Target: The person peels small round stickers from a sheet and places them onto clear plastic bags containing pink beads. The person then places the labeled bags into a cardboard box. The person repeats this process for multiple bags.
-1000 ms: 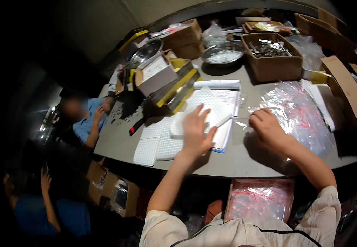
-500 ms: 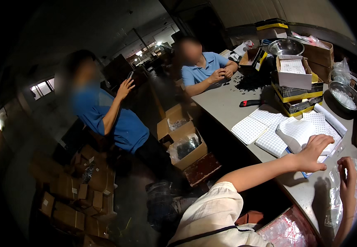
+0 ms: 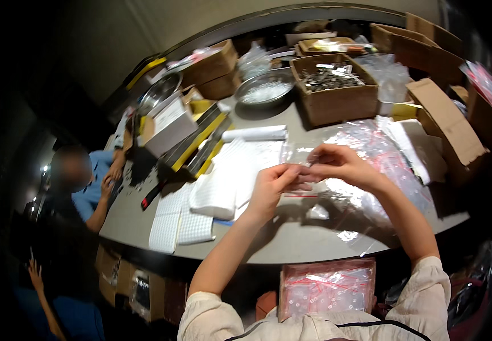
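Observation:
My left hand (image 3: 272, 190) and my right hand (image 3: 345, 166) meet above the table, fingertips close together and fingers curled in. Whatever they pinch, if anything, is too small or too blurred to make out. Just left of my left hand lie white sheets (image 3: 240, 170) in a loose pile, with dotted sticker sheets (image 3: 169, 219) beside them. Clear plastic bags (image 3: 365, 170) with red seal lines spread beneath and to the right of my right hand. A small white piece (image 3: 317, 212) rests on the table below my hands.
A cardboard box (image 3: 334, 108) of metal pieces and a metal bowl (image 3: 246, 99) of white bits stand behind. Black-and-yellow boxes (image 3: 200, 139) and a red-and-black handled tool (image 3: 151, 196) are left. A carton (image 3: 283, 301) of clear bags sits before me. Two people in blue are left.
My view has swung right, toward the table. My left hand has left the white sheets and come together with my right hand over the table.

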`<state>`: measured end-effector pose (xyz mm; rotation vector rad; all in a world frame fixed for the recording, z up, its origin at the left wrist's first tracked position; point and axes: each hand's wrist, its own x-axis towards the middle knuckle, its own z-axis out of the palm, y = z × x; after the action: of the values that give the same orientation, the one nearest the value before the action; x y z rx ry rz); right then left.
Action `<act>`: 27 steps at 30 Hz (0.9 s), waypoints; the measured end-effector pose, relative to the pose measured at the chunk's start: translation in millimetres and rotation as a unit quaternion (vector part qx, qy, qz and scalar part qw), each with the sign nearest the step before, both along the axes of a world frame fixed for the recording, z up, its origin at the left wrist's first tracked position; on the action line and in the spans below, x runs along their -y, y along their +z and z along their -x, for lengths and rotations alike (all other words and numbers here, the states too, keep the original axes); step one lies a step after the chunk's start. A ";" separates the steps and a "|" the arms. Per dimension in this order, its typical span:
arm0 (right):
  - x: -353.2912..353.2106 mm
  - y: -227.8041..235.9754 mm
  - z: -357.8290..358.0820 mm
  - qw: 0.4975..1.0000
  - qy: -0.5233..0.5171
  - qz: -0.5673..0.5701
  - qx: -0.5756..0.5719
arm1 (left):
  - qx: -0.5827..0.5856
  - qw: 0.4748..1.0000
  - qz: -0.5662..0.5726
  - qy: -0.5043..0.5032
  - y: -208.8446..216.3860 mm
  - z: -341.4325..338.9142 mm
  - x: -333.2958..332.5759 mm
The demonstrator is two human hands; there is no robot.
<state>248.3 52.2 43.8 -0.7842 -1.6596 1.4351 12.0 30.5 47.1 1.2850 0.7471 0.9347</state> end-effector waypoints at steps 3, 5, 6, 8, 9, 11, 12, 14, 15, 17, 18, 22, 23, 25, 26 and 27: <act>-3.9 -18.0 -4.6 0.997 -0.037 -0.033 -0.053 | -0.006 1.000 0.003 0.021 -8.5 -18.2 -10.2; -6.9 -20.5 -7.2 0.995 -0.083 -0.026 -0.045 | -0.040 0.999 -0.005 0.018 -13.6 -22.1 -14.6; -11.0 -24.5 -10.7 0.995 -0.075 -0.014 -0.065 | -0.056 0.998 -0.009 0.016 -16.6 -23.1 -16.8; -12.4 -24.6 -12.6 0.994 -0.053 -0.018 -0.091 | -0.032 0.999 -0.009 -0.003 -19.4 -21.1 -15.9; -11.1 -22.1 -9.9 0.995 -0.051 -0.026 -0.076 | -0.018 1.000 -0.002 0.000 -22.2 -19.1 -14.6; -6.7 -20.6 -7.7 0.996 -0.049 -0.056 -0.039 | -0.002 1.000 0.013 0.004 -26.8 -19.4 -15.0; -3.8 -20.0 -3.5 0.996 -0.049 -0.069 -0.031 | -0.001 1.000 0.024 0.010 -29.4 -16.6 -13.7; -0.4 -14.8 -4.8 0.998 -0.012 -0.055 -0.039 | 0.011 0.999 0.038 0.022 -28.9 -14.8 -13.3; 3.6 -9.9 -4.2 0.998 -0.026 -0.031 -0.057 | 0.023 0.999 0.042 0.026 -24.2 -14.5 -10.9; -0.9 -12.5 -7.4 0.995 -0.038 -0.062 -0.074 | 0.054 0.996 0.052 0.044 -19.5 -13.4 -10.3; -3.5 -14.1 -7.6 0.993 -0.041 -0.077 -0.082 | 0.070 0.994 0.071 0.043 -18.6 -10.7 -11.5; -5.5 -20.1 -5.2 0.990 -0.053 -0.118 -0.049 | 0.076 0.991 0.108 0.032 -21.2 -1.6 -17.9; -5.5 -20.9 -4.7 0.990 -0.047 -0.123 -0.043 | 0.048 0.994 0.091 0.026 -23.0 -2.2 -18.8; -1.6 -20.2 -1.1 0.991 -0.036 -0.128 -0.035 | 0.015 0.998 0.063 0.024 -29.6 -2.6 -17.1; -0.1 -19.4 0.1 0.993 -0.039 -0.101 -0.041 | 0.017 0.998 0.043 0.033 -33.9 -2.9 -17.3; 1.3 -18.0 0.1 0.995 -0.043 -0.074 -0.047 | 0.018 0.999 0.024 0.041 -38.3 -3.2 -18.1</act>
<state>248.2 50.9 25.8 -0.6863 -1.6192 1.2542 15.3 48.6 8.9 1.2005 0.7939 0.9988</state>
